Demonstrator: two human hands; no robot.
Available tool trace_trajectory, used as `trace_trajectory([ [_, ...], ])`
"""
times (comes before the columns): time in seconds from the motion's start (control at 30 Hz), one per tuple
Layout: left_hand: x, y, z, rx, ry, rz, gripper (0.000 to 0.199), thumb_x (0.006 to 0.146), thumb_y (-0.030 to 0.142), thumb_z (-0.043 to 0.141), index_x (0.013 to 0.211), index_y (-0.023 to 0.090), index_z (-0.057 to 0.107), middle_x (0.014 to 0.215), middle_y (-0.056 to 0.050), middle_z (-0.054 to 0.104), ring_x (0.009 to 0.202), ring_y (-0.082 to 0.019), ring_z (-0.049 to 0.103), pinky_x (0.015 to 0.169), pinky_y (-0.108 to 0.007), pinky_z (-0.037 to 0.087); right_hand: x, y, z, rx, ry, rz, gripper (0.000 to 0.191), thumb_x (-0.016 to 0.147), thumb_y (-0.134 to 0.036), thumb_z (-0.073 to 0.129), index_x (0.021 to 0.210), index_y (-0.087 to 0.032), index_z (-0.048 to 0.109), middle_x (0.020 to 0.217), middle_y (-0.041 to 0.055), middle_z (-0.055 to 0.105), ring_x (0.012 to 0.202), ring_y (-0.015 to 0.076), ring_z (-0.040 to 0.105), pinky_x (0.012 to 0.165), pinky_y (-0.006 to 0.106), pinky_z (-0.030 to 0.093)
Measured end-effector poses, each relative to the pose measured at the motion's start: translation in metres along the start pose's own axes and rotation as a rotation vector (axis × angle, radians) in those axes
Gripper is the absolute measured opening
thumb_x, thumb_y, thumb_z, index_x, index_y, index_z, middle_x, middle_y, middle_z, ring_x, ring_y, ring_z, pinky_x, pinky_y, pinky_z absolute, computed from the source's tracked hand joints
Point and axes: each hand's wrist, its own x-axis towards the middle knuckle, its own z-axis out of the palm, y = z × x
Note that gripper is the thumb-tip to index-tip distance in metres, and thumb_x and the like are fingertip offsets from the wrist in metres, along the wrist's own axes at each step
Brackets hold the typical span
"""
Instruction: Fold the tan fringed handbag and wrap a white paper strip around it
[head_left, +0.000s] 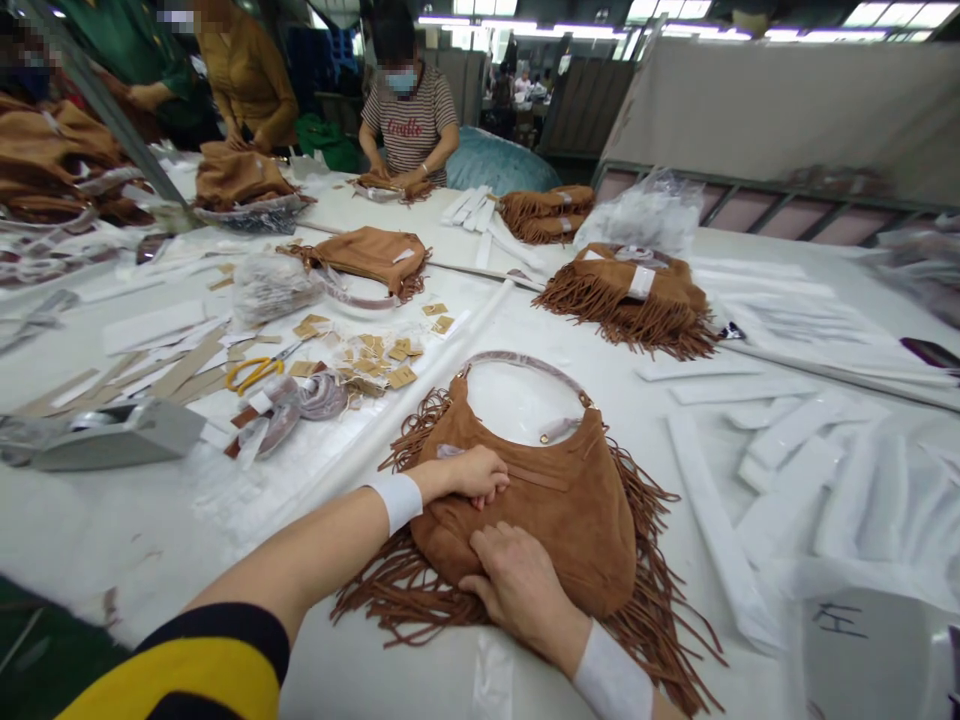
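Note:
A brown suede handbag [555, 500] with long fringe at both sides lies flat on the white table before me. Its curved handle [525, 358] is wrapped in clear film and points away from me. Curled fingers of my left hand [480, 475] close on the suede of the bag's front, left of the middle. Lower down, my right hand [521, 575] rests over the bag near its bottom edge, thumb apart from the fingers. White bands circle both my wrists. A small film-wrapped end [559, 430] lies inside the handle's loop.
Left are a tape dispenser [120, 435], yellow-handled scissors [255, 373], a rolled strap [322, 395] and tan tags [375, 360]. White foam strips [712, 530] spread at right. More fringed bags [634, 290] lie farther back. A person in a striped shirt [412, 115] handles a bag across the table.

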Motion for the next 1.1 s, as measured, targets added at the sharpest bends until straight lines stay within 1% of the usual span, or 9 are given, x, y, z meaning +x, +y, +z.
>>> trace_trajectory([
  [0.17, -0.028, 0.017, -0.010, 0.033, 0.171, 0.032, 0.029, 0.091, 0.035, 0.049, 0.072, 0.014, 0.057, 0.065, -0.002, 0.061, 0.059, -0.013, 0.057, 0.061, -0.025, 0.047, 0.004, 0.012, -0.005, 0.075, 0.021, -0.018, 0.027, 0.081, -0.030, 0.079, 0.082, -0.019, 0.055, 0.087, 0.0016, 0.061, 0.084, 0.0218, 0.055, 0.070, 0.029, 0.038],
  [0.23, -0.061, 0.018, -0.003, 0.067, 0.374, 0.040, 0.030, 0.093, 0.038, 0.045, 0.077, 0.015, 0.057, 0.080, -0.005, 0.063, 0.075, -0.015, 0.058, 0.072, -0.028, 0.046, 0.003, 0.013, -0.006, 0.091, 0.044, -0.002, 0.026, 0.081, -0.028, 0.079, 0.081, -0.019, 0.055, 0.086, 0.0010, 0.061, 0.082, 0.0209, 0.056, 0.069, 0.029, 0.037],
  [0.33, -0.125, 0.006, 0.038, 0.164, 0.853, 0.013, 0.042, 0.097, 0.041, 0.033, 0.071, 0.017, 0.055, 0.076, -0.005, 0.057, 0.074, -0.016, 0.052, 0.074, -0.032, 0.042, 0.003, 0.015, -0.007, 0.099, 0.075, -0.010, 0.026, 0.082, -0.028, 0.079, 0.082, -0.019, 0.054, 0.085, 0.0002, 0.060, 0.080, 0.0199, 0.055, 0.067, 0.028, 0.036],
  [0.4, -0.159, -0.005, 0.078, 0.247, 0.983, 0.076, 0.043, 0.096, 0.046, 0.038, 0.068, 0.018, 0.055, 0.069, -0.004, 0.053, 0.073, -0.017, 0.049, 0.073, -0.034, 0.040, 0.002, 0.015, -0.007, 0.102, 0.088, -0.030, 0.026, 0.082, -0.028, 0.079, 0.083, -0.019, 0.054, 0.085, -0.0002, 0.060, 0.081, 0.0195, 0.055, 0.067, 0.028, 0.035],
  [0.5, -0.178, -0.017, 0.133, 0.407, 0.837, 0.167, 0.041, 0.083, 0.056, 0.059, 0.107, 0.023, 0.061, 0.104, -0.008, 0.058, 0.097, -0.025, 0.050, 0.087, -0.042, 0.041, 0.000, 0.015, -0.007, 0.102, 0.101, -0.048, 0.025, 0.083, -0.027, 0.077, 0.084, -0.019, 0.053, 0.085, -0.0004, 0.059, 0.082, 0.0192, 0.054, 0.068, 0.028, 0.035],
  [0.6, -0.163, -0.020, 0.156, 0.549, 0.747, 0.067, 0.047, 0.080, 0.052, 0.065, 0.119, 0.028, 0.054, 0.115, -0.008, 0.055, 0.106, -0.029, 0.048, 0.091, -0.049, 0.040, -0.004, 0.015, -0.007, 0.092, 0.114, -0.061, 0.023, 0.085, -0.025, 0.075, 0.085, -0.019, 0.053, 0.087, -0.0003, 0.058, 0.082, 0.0187, 0.053, 0.068, 0.028, 0.036],
  [0.77, -0.141, -0.036, 0.137, 0.723, 0.579, -0.031, 0.018, 0.088, 0.037, 0.059, 0.094, 0.021, 0.060, 0.092, -0.005, 0.059, 0.088, -0.024, 0.055, 0.073, -0.036, 0.046, -0.009, 0.016, -0.009, 0.076, 0.133, -0.107, 0.024, 0.087, -0.021, 0.073, 0.084, -0.019, 0.049, 0.085, -0.0001, 0.055, 0.080, 0.0188, 0.052, 0.068, 0.028, 0.037],
  [0.9, -0.160, -0.064, 0.122, 0.820, 0.493, -0.014, 0.019, 0.092, 0.035, 0.053, 0.085, 0.019, 0.060, 0.083, -0.004, 0.061, 0.078, -0.021, 0.058, 0.062, -0.030, 0.043, -0.009, 0.018, -0.008, 0.079, 0.142, -0.145, 0.022, 0.089, -0.023, 0.071, 0.083, -0.019, 0.050, 0.086, 0.0008, 0.055, 0.081, 0.0192, 0.051, 0.069, 0.028, 0.038],
  [1.1, -0.197, -0.045, 0.108, 0.817, 0.775, 0.104, 0.023, 0.088, 0.043, 0.057, 0.093, 0.022, 0.063, 0.105, -0.008, 0.061, 0.092, -0.025, 0.055, 0.077, -0.039, 0.044, -0.006, 0.014, 0.006, -0.037, 0.173, -0.150, 0.019, 0.089, -0.024, 0.071, 0.081, -0.018, 0.055, 0.084, 0.0026, 0.057, 0.079, 0.0207, 0.050, 0.070, 0.030, 0.038],
])
